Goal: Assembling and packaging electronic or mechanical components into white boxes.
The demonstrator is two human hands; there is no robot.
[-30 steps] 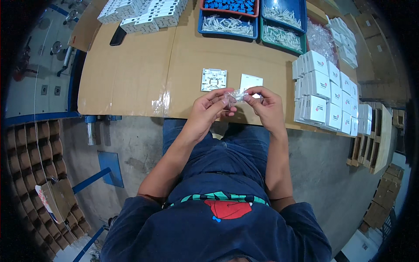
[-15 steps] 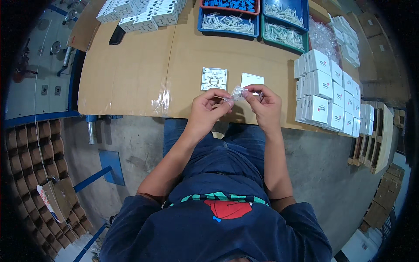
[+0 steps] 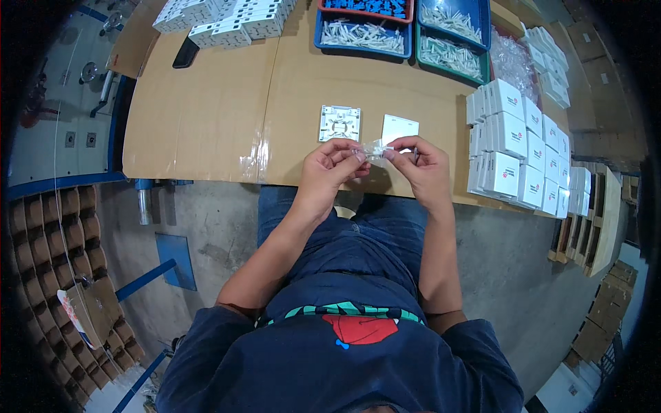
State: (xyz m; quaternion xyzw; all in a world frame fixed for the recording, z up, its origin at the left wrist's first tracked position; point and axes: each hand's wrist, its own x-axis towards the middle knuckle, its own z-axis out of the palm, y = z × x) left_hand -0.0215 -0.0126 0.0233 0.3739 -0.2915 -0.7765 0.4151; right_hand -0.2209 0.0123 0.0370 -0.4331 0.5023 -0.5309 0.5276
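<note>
Between my hands, at the table's front edge, is a small clear plastic bag [image 3: 373, 149] with something whitish in it. My left hand [image 3: 330, 171] pinches its left end. At the other end, the fingertips of my right hand [image 3: 423, 168] are closed on the bag and a small white piece at its mouth; I cannot make out whether that piece is inside or sticking out. Just beyond my left hand lies a square white plastic housing [image 3: 339, 124], its inner parts facing up. A plain white square cover [image 3: 401, 128] lies beside it, partly hidden by my right hand.
Far back stand a red tray [image 3: 407, 19] of blue pieces and blue and green trays [image 3: 425, 65] of slim whitish pieces. Stacked white square units [image 3: 506, 141] fill the right side. White housings [image 3: 241, 27] and a black phone [image 3: 185, 53] lie back left. Crumpled clear plastic [image 3: 509, 58] sits behind the right stack.
My right hand has shifted slightly right, away from the left. The plastic bag is now stretched out between them, and a white piece shows at my right fingertips.
</note>
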